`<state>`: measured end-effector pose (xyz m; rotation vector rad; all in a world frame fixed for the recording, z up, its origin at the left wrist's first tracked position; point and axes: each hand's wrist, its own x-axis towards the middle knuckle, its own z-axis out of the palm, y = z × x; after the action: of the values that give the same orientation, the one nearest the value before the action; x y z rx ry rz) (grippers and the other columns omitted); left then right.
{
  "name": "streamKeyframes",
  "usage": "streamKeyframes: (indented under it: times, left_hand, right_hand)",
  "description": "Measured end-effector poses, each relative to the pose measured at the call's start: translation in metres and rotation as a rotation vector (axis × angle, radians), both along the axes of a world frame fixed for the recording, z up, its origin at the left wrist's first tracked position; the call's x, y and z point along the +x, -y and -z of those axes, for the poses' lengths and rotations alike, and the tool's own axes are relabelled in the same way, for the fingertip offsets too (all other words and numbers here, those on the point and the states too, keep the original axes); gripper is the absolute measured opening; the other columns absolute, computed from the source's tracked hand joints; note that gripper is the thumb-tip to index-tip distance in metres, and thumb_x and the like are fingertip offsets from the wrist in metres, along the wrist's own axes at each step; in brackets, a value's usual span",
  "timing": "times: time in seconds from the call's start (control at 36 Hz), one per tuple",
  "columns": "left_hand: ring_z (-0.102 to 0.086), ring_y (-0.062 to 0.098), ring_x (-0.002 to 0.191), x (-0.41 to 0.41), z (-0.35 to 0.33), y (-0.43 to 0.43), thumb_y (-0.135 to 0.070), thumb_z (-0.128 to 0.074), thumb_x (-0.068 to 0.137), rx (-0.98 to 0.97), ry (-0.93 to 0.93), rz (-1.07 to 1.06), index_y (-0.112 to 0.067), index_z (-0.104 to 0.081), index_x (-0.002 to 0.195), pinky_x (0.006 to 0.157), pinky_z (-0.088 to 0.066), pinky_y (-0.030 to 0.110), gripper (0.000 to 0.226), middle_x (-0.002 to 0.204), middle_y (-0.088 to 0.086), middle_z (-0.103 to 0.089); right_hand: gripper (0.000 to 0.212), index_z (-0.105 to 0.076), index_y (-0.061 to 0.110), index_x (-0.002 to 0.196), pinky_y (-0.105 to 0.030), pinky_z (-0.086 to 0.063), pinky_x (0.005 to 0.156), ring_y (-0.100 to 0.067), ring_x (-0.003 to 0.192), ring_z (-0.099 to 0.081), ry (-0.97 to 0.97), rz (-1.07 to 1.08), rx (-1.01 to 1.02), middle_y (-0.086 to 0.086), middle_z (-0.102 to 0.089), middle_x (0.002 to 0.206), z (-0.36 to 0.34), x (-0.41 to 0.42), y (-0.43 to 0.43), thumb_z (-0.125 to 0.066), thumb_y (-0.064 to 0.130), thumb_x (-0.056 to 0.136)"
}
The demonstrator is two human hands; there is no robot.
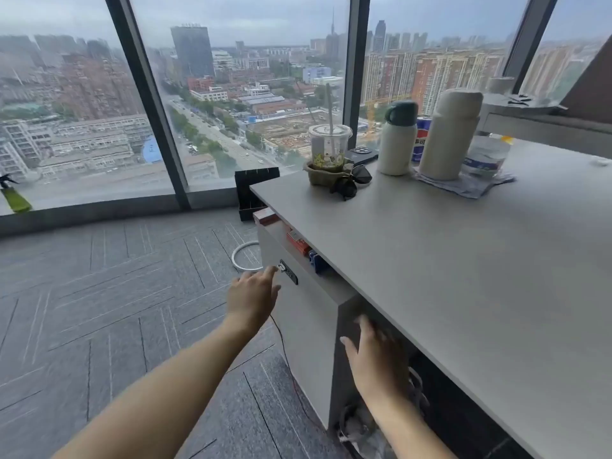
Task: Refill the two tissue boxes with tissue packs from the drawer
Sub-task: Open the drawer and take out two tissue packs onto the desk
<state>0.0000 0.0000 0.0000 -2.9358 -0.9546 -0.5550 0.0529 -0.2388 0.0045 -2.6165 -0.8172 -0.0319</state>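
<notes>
A grey drawer cabinet (304, 313) stands under the left end of the desk (463, 260), with a black lock plate and key (287, 271) on its front. My left hand (253, 298) is open, its fingertips at the key. My right hand (377, 356) is open too, fingers spread, at the cabinet's near corner just below the desk edge. No tissue box or tissue pack shows in view. Small red and blue packages (303, 245) lie on top of the cabinet under the desk.
On the desk stand a plastic cup with a straw (329, 145), sunglasses (352, 182), a phone (362, 154), two cream flasks (448, 134), a can and a water bottle on a cloth. A black box (255, 190) and white ring (246, 256) lie on the carpet. A thin red cable runs down past the cabinet.
</notes>
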Motion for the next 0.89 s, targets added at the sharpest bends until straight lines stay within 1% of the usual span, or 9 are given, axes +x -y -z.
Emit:
streamKeyframes:
  times: [0.14,0.25,0.33,0.42,0.53,0.61,0.69,0.78,0.89]
  left_hand:
    - [-0.067,0.031,0.092,0.02,-0.003,-0.016,-0.042,-0.055,0.091,0.023,-0.024,0.0,-0.025,-0.051,0.128,0.076,-0.05,0.038,0.041,0.1,0.007,-0.074]
    - [-0.069,0.031,0.08,0.032,0.002,-0.023,-0.046,-0.058,0.088,0.045,-0.019,0.011,-0.023,-0.055,0.117,0.069,-0.047,0.036,0.037,0.091,0.006,-0.075]
    - [-0.067,0.032,0.076,0.036,0.007,-0.027,-0.044,-0.058,0.088,0.011,0.012,0.001,-0.019,-0.058,0.111,0.067,-0.044,0.036,0.034,0.081,0.011,-0.073]
    - [-0.069,0.031,0.078,0.037,0.014,-0.029,-0.045,-0.054,0.089,-0.03,0.052,0.004,-0.021,-0.055,0.108,0.071,-0.046,0.038,0.03,0.086,0.006,-0.075]
    - [-0.07,0.03,0.082,0.039,0.014,-0.027,-0.042,-0.051,0.09,-0.161,0.104,-0.011,-0.025,-0.052,0.107,0.071,-0.052,0.038,0.024,0.092,0.001,-0.075]
    - [-0.069,0.031,0.082,0.038,0.014,-0.027,-0.041,-0.052,0.09,-0.256,0.129,-0.007,-0.027,-0.049,0.104,0.068,-0.056,0.042,0.02,0.094,0.0,-0.075]
    - [-0.069,0.032,0.081,0.038,0.016,-0.028,-0.041,-0.051,0.091,-0.292,0.132,0.002,-0.027,-0.048,0.104,0.067,-0.057,0.044,0.019,0.094,0.003,-0.075]
    - [-0.07,0.032,0.084,0.038,0.014,-0.028,-0.037,-0.056,0.09,-0.331,0.167,0.007,-0.023,-0.053,0.105,0.068,-0.058,0.044,0.02,0.099,0.002,-0.076]
    - [-0.069,0.027,0.093,0.039,0.013,-0.03,-0.033,-0.06,0.09,-0.396,0.186,-0.004,-0.019,-0.058,0.108,0.073,-0.057,0.042,0.023,0.105,0.0,-0.075]
  right_hand:
    - [0.038,-0.061,0.013,0.12,-0.034,-0.05,0.089,-0.024,0.108,-0.065,-0.119,0.024,0.271,-0.005,-0.07,0.115,0.007,0.006,-0.006,-0.067,0.032,0.087]
    - [0.029,-0.061,0.014,0.109,-0.033,-0.051,0.086,-0.024,0.102,-0.066,-0.157,-0.001,0.372,-0.004,-0.071,0.107,0.02,0.011,-0.013,-0.07,0.028,0.086]
    - [0.032,-0.06,0.011,0.11,-0.035,-0.051,0.089,-0.025,0.106,-0.065,-0.196,0.019,0.418,-0.007,-0.07,0.11,0.029,0.012,-0.018,-0.07,0.026,0.084]
    - [0.032,-0.061,0.012,0.11,-0.04,-0.052,0.091,-0.024,0.106,-0.065,-0.221,0.052,0.47,-0.007,-0.07,0.111,0.033,0.014,-0.021,-0.071,0.025,0.082]
    - [0.018,-0.065,0.016,0.096,-0.043,-0.053,0.087,-0.021,0.095,-0.068,-0.272,0.11,0.593,-0.002,-0.073,0.097,0.036,0.013,-0.025,-0.074,0.019,0.08]
    - [0.014,-0.065,0.021,0.083,-0.045,-0.054,0.081,-0.016,0.081,-0.069,-0.324,0.142,0.704,0.003,-0.072,0.083,0.032,0.009,-0.027,-0.075,0.012,0.079]
    - [0.027,-0.062,0.029,0.072,-0.042,-0.056,0.073,-0.01,0.071,-0.068,-0.341,0.171,0.762,0.007,-0.071,0.07,0.031,0.007,-0.028,-0.077,0.008,0.076]
    - [0.021,-0.065,0.025,0.071,-0.037,-0.056,0.069,-0.006,0.066,-0.067,-0.334,0.187,0.792,0.008,-0.07,0.066,0.033,0.007,-0.029,-0.08,0.01,0.074]
    - [0.014,-0.069,0.017,0.074,-0.029,-0.055,0.069,-0.003,0.069,-0.067,-0.351,0.183,0.826,0.007,-0.071,0.068,0.034,0.007,-0.028,-0.08,0.008,0.075]
